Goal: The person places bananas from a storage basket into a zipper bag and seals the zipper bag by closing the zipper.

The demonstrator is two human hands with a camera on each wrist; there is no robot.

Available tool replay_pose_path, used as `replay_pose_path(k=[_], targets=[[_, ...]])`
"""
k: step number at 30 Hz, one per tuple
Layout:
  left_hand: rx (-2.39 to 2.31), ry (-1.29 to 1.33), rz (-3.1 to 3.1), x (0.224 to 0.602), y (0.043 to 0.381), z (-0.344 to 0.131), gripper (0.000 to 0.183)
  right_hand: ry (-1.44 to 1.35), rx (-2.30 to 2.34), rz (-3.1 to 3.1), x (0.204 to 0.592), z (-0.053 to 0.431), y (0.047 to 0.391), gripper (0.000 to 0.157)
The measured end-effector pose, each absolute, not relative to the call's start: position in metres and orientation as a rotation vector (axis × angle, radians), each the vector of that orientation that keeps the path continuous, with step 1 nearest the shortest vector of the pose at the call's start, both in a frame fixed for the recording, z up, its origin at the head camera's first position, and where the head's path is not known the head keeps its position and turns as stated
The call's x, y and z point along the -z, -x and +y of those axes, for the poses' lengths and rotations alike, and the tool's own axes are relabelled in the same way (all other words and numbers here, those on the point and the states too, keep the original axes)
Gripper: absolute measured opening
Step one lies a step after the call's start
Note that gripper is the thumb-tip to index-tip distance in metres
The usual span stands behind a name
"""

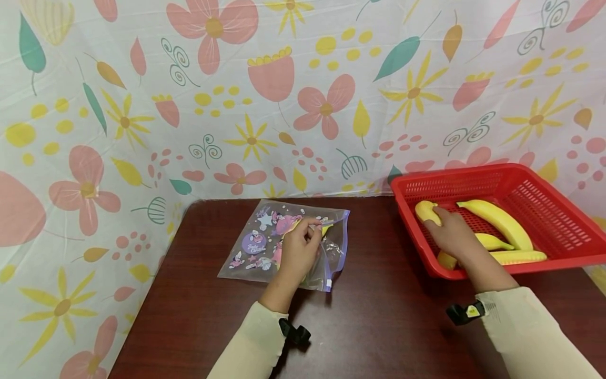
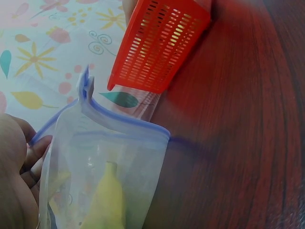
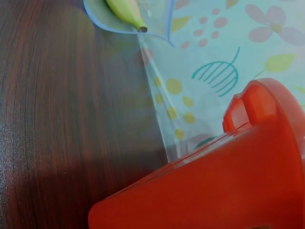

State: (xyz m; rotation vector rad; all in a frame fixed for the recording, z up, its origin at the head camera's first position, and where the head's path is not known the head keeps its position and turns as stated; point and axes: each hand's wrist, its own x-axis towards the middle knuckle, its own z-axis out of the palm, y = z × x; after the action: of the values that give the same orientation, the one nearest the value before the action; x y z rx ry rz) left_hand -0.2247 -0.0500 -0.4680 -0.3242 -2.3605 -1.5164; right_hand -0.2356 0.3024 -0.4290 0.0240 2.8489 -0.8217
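Observation:
My left hand [image 1: 300, 247] pinches the open edge of a clear zip bag [image 1: 251, 258], which has a purple rim and pink cartoon prints. Inside that bag lies a banana [image 2: 107, 200], partly hidden by the hand in the head view. At the right, my right hand [image 1: 452, 231] reaches into a red basket [image 1: 563, 216] and grips a rounded yellow fruit [image 1: 426, 212] near its left wall; the exact kind cannot be told. Beside the hand in the basket are a curved banana [image 1: 502, 221], another yellow fruit [image 1: 492, 242] and a bumpy yellow corn cob [image 1: 518, 257].
Both the bag and the basket stand on a dark reddish wooden table [image 1: 369, 316]. A flower-printed cloth [image 1: 326, 147] hangs behind it and along the left side. The basket has raised, slotted walls [image 2: 157, 52].

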Motion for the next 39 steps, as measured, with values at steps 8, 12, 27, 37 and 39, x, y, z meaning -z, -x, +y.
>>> replay_pose_path(k=[8, 12, 27, 37, 39], targets=[[1.501, 0.327, -2.361, 0.468, 0.224, -0.049, 0.012, -0.068, 0.842, 2.822, 0.423, 0.302, 0.234, 0.070], [1.500, 0.327, -2.359, 0.468, 0.224, -0.049, 0.011, -0.060, 0.857, 2.825, 0.421, 0.301, 0.233, 0.070], [1.487, 0.324, -2.367, 0.466, 0.223, -0.049, 0.012, -0.027, 0.940, 2.869, 0.415, 0.302, 0.227, 0.067], [1.490, 0.325, -2.364, 0.466, 0.223, -0.049, 0.012, -0.033, 0.986, 2.873, 0.412, 0.299, 0.221, 0.068], [1.488, 0.320, -2.368, 0.466, 0.223, -0.049, 0.012, -0.031, 1.002, 2.877, 0.410, 0.298, 0.220, 0.068]])
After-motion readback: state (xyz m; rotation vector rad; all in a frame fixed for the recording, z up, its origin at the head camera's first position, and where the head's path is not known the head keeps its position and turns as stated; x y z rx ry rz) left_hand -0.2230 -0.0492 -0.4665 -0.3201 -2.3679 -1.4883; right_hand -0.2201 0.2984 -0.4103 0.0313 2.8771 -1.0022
